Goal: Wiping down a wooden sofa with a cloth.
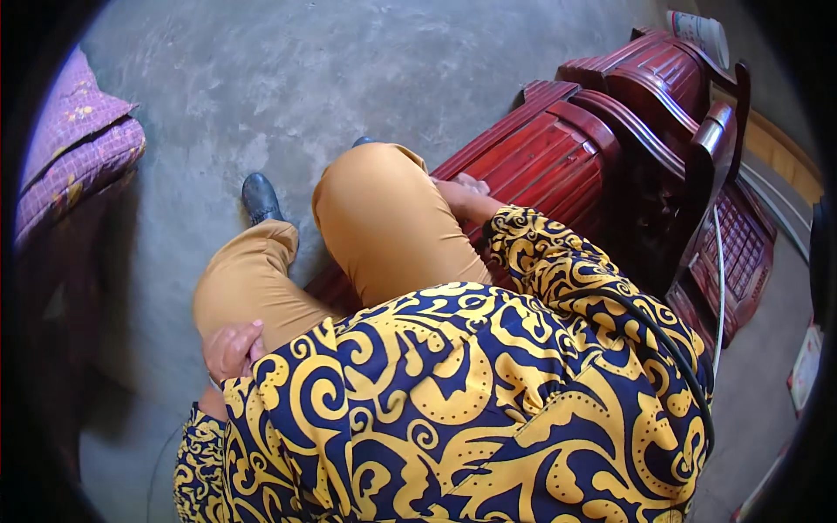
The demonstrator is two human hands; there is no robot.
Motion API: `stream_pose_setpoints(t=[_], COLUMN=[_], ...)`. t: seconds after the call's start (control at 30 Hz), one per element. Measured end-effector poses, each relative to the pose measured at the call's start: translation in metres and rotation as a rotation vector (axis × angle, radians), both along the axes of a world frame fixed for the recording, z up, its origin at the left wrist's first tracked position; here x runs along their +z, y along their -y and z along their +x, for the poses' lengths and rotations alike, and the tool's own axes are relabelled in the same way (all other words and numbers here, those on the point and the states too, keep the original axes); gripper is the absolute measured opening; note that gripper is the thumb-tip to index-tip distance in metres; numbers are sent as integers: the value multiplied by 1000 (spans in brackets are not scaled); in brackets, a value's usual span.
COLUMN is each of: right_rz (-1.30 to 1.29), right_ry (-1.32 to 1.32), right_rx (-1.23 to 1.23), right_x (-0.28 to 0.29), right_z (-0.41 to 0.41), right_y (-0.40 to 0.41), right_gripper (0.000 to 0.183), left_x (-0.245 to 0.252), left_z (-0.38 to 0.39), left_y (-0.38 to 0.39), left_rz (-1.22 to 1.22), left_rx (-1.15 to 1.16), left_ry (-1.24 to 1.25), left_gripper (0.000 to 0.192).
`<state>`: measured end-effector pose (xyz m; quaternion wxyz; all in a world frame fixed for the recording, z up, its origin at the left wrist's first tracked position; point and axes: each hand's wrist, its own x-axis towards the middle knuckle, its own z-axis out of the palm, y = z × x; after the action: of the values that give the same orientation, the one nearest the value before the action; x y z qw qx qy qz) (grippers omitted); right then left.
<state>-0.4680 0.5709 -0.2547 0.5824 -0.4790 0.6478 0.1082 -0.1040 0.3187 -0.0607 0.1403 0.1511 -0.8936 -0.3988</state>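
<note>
My left hand (232, 348) rests on the outer side of my left thigh in tan trousers (245, 291). Its fingers are bent, and the hem of my patterned navy and yellow shirt (418, 418) lies close against it. On the other side, my right hand (472, 185) is low beside my right knee (373, 180), next to the slatted seat of a red-brown wooden bench (549, 157). The knee hides part of that hand, so what its fingers touch is unclear. Nothing is seen held in either hand.
Folded purple checked bedding (85, 137) lies at the left. A printed white tub (700, 36) stands behind the bench, top right. A dark cable (673, 353) runs over my right side, and a pale cord (719, 287) hangs near it. Grey concrete floor (261, 78) spreads ahead.
</note>
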Motion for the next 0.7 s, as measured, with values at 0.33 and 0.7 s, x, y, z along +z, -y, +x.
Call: stream_pose_setpoints(t=[0.33,0.7], right_rz=[-79,442], right_ry=[138,-1084], right_rx=[860,25], right_x=[-80,36], right_z=[-120,-213], right_y=[2,10], right_gripper=[24,45], left_x=[10,3], left_z=[18,25], left_y=[-27,-35], left_rz=[-91,-145], left_rx=[202,250], left_ry=[156,80], left_gripper=[22,20])
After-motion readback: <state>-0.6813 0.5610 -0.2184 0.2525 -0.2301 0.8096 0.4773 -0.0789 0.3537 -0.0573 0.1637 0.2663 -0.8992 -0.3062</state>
